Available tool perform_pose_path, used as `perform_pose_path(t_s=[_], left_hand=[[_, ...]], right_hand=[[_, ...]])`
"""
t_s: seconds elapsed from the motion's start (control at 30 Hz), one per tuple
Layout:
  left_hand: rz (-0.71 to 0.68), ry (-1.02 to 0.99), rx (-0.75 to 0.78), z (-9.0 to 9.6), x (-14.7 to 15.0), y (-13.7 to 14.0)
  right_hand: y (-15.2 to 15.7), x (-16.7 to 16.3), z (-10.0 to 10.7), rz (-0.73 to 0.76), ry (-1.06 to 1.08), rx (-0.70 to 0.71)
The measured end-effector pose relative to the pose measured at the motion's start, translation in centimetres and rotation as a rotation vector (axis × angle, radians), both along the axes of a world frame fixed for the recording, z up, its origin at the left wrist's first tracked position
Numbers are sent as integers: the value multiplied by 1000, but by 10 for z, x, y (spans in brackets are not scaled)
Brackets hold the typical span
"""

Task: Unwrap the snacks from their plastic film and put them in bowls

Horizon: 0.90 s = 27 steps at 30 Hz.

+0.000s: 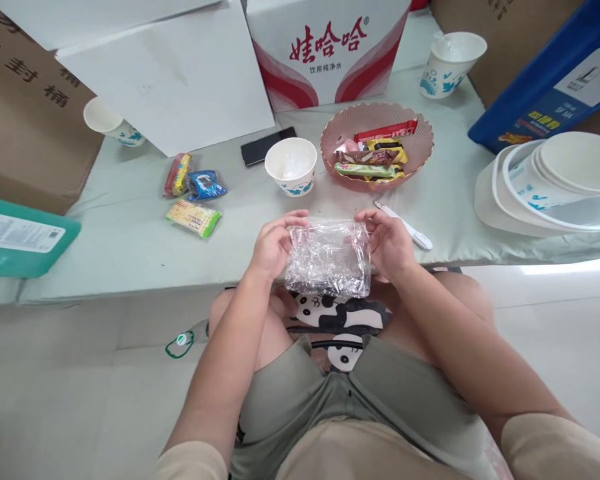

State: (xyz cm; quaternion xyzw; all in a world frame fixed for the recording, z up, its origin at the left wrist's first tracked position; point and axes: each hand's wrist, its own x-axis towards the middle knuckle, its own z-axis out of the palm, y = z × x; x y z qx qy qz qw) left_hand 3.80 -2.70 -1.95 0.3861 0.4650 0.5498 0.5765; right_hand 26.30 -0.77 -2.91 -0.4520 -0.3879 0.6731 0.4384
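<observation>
A clear, crinkled plastic bag (329,260) is stretched between my two hands at the table's front edge. My left hand (276,243) grips its left side, with the fingers partly behind the film. On the opposite side, my right hand (387,241) pinches the upper right corner. Whether anything lies inside the bag I cannot tell because of the glare. Just beyond it stands a white paper cup (291,167) with a blue print. A white utility knife (405,225) lies beside my right hand.
A pink ribbed bowl (330,157) of wrapped snacks sits behind the knife. Small snack packets (194,217) and a black phone (267,147) lie to the left. Boxes (325,60) line the back. White tubs (490,193) with paper cups stand right, near a blue jug (540,87).
</observation>
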Motion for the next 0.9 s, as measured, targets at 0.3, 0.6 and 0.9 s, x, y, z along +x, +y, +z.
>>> perform_pose_path(t_s=[0.3,0.6,0.9], left_hand=[[-273,-60,-321,-3,8,-6],[-270,12,-295,4,11,-7],[-191,-81,-282,5,8,-3]], right_hand=[[-9,-5,-1,-83,-94,218],[-9,3,5,152,-245,104],[-10,4,13,106,20,49]])
